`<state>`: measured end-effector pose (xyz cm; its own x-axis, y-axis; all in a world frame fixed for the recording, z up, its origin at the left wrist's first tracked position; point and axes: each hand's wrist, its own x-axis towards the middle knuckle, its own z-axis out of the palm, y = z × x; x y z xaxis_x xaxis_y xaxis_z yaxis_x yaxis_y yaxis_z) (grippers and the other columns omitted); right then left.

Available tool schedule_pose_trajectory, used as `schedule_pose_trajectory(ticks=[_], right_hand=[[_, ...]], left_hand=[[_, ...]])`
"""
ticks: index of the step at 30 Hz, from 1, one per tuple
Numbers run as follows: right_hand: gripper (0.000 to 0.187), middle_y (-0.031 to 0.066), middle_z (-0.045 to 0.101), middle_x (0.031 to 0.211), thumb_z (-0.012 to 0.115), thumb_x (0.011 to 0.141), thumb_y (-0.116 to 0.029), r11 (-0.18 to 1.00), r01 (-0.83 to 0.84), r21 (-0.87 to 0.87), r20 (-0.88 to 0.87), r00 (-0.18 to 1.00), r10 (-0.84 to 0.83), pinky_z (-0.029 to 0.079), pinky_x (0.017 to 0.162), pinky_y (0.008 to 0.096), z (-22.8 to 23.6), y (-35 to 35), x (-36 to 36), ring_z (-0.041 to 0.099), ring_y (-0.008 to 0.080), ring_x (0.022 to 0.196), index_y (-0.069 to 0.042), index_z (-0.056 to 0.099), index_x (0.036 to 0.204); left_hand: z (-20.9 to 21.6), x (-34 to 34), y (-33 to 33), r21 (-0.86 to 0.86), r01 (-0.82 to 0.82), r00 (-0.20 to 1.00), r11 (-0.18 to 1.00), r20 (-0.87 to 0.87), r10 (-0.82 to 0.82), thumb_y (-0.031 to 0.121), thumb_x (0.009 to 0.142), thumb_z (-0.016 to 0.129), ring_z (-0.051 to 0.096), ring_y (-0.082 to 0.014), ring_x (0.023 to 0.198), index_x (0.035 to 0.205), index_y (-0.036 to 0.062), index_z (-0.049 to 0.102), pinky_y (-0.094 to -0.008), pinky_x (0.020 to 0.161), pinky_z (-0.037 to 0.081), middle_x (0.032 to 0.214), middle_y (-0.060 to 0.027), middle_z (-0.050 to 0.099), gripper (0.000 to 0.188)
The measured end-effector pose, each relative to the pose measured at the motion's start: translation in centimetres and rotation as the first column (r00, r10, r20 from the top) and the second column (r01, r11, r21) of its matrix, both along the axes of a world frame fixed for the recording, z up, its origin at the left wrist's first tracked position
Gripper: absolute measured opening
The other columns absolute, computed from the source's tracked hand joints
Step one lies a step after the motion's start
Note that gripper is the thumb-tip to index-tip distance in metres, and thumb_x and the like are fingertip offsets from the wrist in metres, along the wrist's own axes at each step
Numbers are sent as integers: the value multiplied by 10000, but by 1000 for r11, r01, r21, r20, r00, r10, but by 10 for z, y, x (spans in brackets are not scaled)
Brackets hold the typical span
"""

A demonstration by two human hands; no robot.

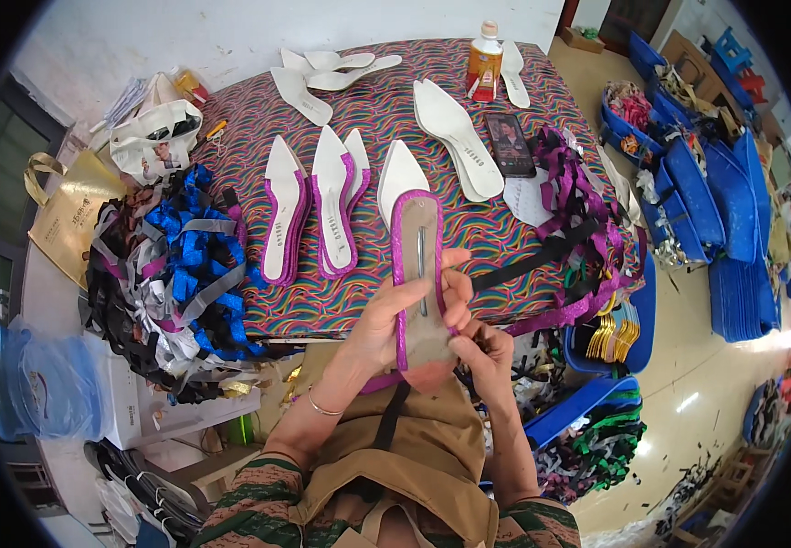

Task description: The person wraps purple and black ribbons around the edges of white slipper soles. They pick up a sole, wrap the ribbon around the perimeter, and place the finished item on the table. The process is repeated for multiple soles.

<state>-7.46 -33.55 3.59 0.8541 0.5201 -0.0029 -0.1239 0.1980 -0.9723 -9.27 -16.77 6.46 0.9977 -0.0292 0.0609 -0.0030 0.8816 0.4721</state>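
Note:
An insole (pixel 425 340) with a pointed end, a grey-brown underside and a metal strip along its middle is upright in front of me. Glittery purple trim (pixel 397 247) lines its edge. My left hand (pixel 379 321) is wrapped round it, thumb across the underside and fingers at the far edge. With thumb and finger, my right hand (pixel 485 354) pinches the purple trim at the insole's lower right edge. A loose purple strip (pixel 555 315) runs from there to the right. Just beyond the insole lies a white insole (pixel 395 173), partly covered.
Stacked purple-edged insoles (pixel 284 215) and plain white insoles (pixel 455 137) lie on the patterned table (pixel 359 110). A phone (pixel 509 146) and a bottle (pixel 484 64) stand farther back. Tangled strips hang at left (pixel 185 247) and right (pixel 587 210). Blue bins (pixel 688 196) line the right.

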Motion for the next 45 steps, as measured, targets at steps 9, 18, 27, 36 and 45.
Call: schedule_pose_trajectory(ticks=[9, 18, 27, 36, 45], right_hand=[[203, 10, 514, 621, 762, 765, -89, 990, -119, -75, 189, 973, 131, 306, 517, 269, -12, -14, 4, 429, 96, 572, 19, 609, 687], [204, 24, 509, 589, 804, 719, -94, 969, -129, -210, 356, 913, 199, 288, 481, 281, -7, -16, -2, 435, 105, 517, 13, 631, 699], [171, 37, 547, 627, 805, 705, -104, 888, -365, -279, 310, 841, 443, 357, 494, 287, 15, -30, 9, 488, 161, 545, -18, 664, 751], [82, 71, 625, 852, 647, 854, 18, 905, 280, -319, 547, 834, -65, 414, 585, 260, 0, 1, 61, 540, 136, 663, 17, 663, 934], [150, 108, 635, 843, 658, 873, -50, 884, 320, -342, 668, 744, -11, 458, 642, 281, -26, 41, 106, 588, 159, 713, 44, 659, 990]], left_hand=[[23, 11, 26, 218, -108, 975, 970, -168, 146, 523, 1021, 274, 663, -276, 786, 1256, -59, 506, -387, 724, 551, 932, -189, 663, 669], [30, -9, 48, 459, -33, 968, 888, -206, 142, 306, 1018, 462, 701, -300, 861, 1108, -77, 603, -408, 778, 586, 982, -211, 685, 418], [37, -69, 100, 906, 227, 959, 358, -272, 82, 156, 904, 614, 659, -161, 874, 966, -47, 715, -296, 796, 504, 896, -116, 714, 235], [40, -61, 101, 681, -554, 496, -480, 732, 467, -70, 824, 592, 639, -256, 1044, 1126, -52, 659, -347, 928, 480, 1132, -159, 669, 310], [-47, 4, 82, 689, -466, 597, -556, 708, 377, -25, 841, 640, 620, -298, 1062, 1084, -26, 660, -361, 913, 486, 1107, -165, 650, 243]])
